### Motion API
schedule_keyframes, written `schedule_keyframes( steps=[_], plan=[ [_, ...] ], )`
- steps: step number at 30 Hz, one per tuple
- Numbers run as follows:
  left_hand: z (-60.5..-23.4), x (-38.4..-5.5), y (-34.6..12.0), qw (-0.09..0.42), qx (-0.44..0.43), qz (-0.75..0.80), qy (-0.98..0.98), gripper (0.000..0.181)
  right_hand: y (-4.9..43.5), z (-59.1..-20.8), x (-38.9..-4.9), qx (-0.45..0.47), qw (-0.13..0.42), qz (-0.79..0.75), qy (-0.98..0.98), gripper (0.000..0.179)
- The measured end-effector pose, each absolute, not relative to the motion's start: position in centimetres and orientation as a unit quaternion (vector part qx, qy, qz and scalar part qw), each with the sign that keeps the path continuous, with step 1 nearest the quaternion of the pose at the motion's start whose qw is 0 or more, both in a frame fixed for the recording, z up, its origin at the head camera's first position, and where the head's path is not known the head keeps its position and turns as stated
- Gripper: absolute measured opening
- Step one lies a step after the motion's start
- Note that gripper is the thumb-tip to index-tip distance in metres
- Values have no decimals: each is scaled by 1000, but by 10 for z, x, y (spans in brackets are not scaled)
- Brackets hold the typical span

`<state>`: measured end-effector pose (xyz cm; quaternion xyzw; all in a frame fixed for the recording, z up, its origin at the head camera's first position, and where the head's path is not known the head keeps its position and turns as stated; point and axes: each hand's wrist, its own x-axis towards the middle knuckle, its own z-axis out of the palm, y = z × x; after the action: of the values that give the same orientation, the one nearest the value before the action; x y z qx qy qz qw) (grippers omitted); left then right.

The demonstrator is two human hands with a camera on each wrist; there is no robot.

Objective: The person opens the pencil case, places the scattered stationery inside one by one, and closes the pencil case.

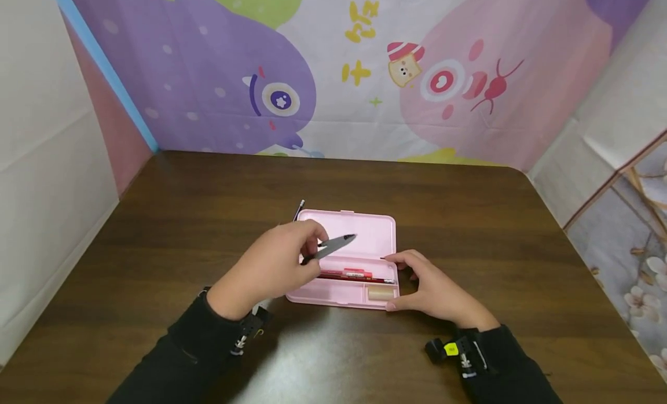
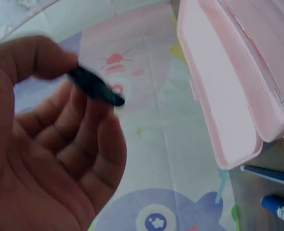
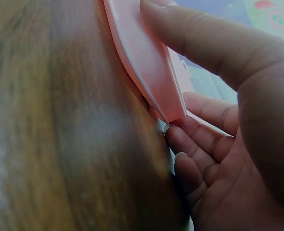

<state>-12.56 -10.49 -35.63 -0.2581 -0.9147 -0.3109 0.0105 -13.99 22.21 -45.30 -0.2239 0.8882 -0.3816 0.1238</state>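
Note:
My left hand (image 1: pixel 283 262) is over the left part of an open pink pencil case (image 1: pixel 393 236). Between thumb and fingertips it pinches a grey pen (image 1: pixel 336 246) with a black tip, which points right above the case; in the left wrist view the pen looks dark and blurred. My right hand (image 1: pixel 435 285) holds the case's right end, thumb at the front corner and fingers along the side. Inside lie a red pen (image 1: pixel 358 273), a dark red pencil (image 1: pixel 383 281) and, in a small front compartment, a beige eraser (image 1: pixel 381 293). The lid is folded back, away from me.
A dark pencil (image 1: pixel 299 209) sticks out past the case's back left corner. In the left wrist view a blue pen or marker (image 2: pixel 278 208) lies near it on the brown wooden table (image 1: pixel 208 201). A printed cartoon cloth (image 1: pixel 333 126) hangs behind the table.

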Motion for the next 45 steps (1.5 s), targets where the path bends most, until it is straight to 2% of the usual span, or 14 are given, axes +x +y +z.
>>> schedule_keyframes(
  steps=[5, 10, 20, 25, 29, 36, 40, 45],
  plan=[
    [-359, -121, -99, 26, -339, -256, -905, 28, 221, -453, -139, -221, 130, -384, 887, 86],
    [-359, -120, -95, 61, -381, -188, -903, 26, 222, -451, -138, -218, 126, -384, 888, 86],
    [-364, -115, -90, 102, -356, 3, -929, 26, 222, -452, -139, -221, 126, -383, 888, 86],
    [-368, -114, -87, 113, -360, 38, -925, 30, 222, -453, -139, -222, 125, -385, 887, 86],
    [-372, -113, -84, 98, -368, 48, -923, 33, 222, -453, -140, -222, 127, -384, 887, 86],
    [-378, -115, -78, 31, -352, 37, -935, 46, 222, -452, -139, -224, 125, -387, 886, 85],
    [-383, -116, -74, 0, -347, 33, -937, 45, 222, -452, -139, -224, 122, -386, 887, 86],
    [-390, -116, -71, -9, -348, 36, -937, 30, 222, -452, -139, -223, 126, -384, 887, 86]
  ],
)
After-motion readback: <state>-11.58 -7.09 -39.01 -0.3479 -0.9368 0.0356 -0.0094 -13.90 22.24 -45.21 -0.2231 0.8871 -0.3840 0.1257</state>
